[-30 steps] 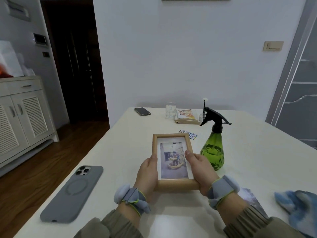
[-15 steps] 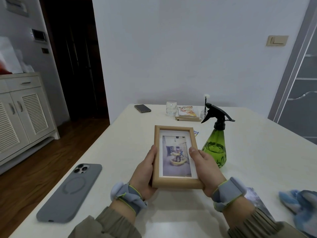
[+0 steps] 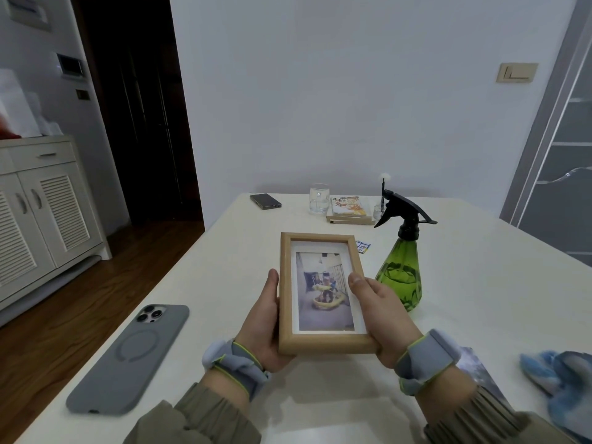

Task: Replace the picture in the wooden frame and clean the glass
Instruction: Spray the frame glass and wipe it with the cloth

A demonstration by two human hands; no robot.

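your left hand (image 3: 262,322) grips the left edge of the light wooden picture frame (image 3: 320,342), thumb lying along its side rail. your right hand (image 3: 381,318) grips the right edge, thumb pressed on the front over the rail. the fingers of both hands are hidden behind the frame. it is held facing you above the near part of the white tabletop (image 3: 480,283), just in front of the green plastic spray bottle with the black trigger (image 3: 400,277). behind the glass sits a white-bordered photo (image 3: 323,293), its subject too small to make out. a glossy print (image 3: 477,373) lies half hidden under your right wrist. the blue-and-white cloth (image 3: 557,376) is cut off at the right edge. a grey-cased phone (image 3: 134,357) lies face down to the left.
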